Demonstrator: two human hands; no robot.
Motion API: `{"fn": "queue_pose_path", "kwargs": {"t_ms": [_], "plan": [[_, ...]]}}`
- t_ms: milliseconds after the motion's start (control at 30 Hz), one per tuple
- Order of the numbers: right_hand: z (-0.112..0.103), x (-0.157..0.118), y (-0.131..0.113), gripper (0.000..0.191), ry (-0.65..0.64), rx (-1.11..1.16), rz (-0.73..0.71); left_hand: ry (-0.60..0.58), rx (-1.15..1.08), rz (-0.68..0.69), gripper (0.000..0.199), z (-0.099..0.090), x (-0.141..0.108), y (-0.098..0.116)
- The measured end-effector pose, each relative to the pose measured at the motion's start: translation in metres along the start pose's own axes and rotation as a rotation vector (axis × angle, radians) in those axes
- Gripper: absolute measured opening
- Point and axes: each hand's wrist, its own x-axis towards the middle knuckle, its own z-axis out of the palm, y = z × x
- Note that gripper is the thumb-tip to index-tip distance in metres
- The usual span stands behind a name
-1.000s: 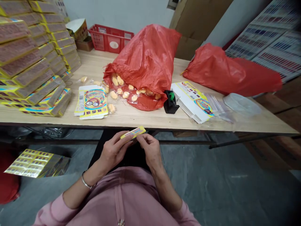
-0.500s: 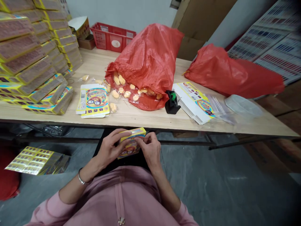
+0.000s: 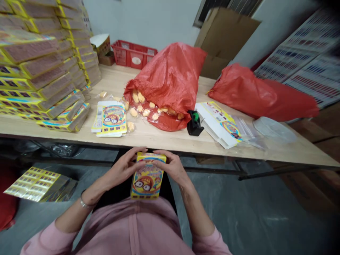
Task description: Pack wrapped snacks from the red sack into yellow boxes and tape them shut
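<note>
Pale wood table (image 3: 156, 141) ends just beyond the yellow box (image 3: 147, 180), held upright between the curled fingers of the left hand (image 3: 123, 168) and right hand (image 3: 172, 166), with grey floor (image 3: 225, 202) open alongside.

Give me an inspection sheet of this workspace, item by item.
Surface: wooden table, cluttered along its length.
Job's things: yellow carton, upright between both hands.
Clutter: red sack spilling wrapped yellow pieces; flat cartons; carton stacks; tape dispenser.
Grippers: left hand and right hand both holding the carton near its top.
Cables: nothing seen.
Surroundings: red crate, cardboard, grey floor.
</note>
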Motion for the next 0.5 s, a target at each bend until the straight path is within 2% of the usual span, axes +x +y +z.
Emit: {"fn": "queue_pose_path", "kwargs": {"t_ms": [67,100,200,333,367,433,500], "plan": [[0.006,0.0,0.001,0.04,0.025,0.072,0.028,-0.029,-0.123,-0.124,0.073,-0.004,-0.004,-0.003],[0.008,0.003,0.001,0.039,0.019,0.077,0.016,-0.023,-0.176,-0.172,0.076,-0.005,-0.007,-0.005],[0.007,0.025,-0.001,0.03,0.003,-0.052,-0.127,0.072,-0.3,-0.276,0.061,-0.009,-0.013,-0.013],[-0.022,0.094,-0.009,0.026,0.231,-0.525,-0.466,0.227,-0.296,-0.38,0.06,-0.017,-0.022,-0.018],[-0.031,0.116,-0.011,0.031,0.274,-0.691,-0.472,0.227,-0.263,-0.394,0.055,-0.019,-0.024,-0.019],[-0.047,0.159,-0.015,0.044,0.294,-1.015,-0.356,0.2,-0.194,-0.407,0.044,-0.021,-0.029,-0.023],[-0.058,0.197,-0.02,0.05,0.295,-1.092,-0.304,0.166,-0.165,-0.448,0.04,-0.023,-0.036,-0.03]]}}
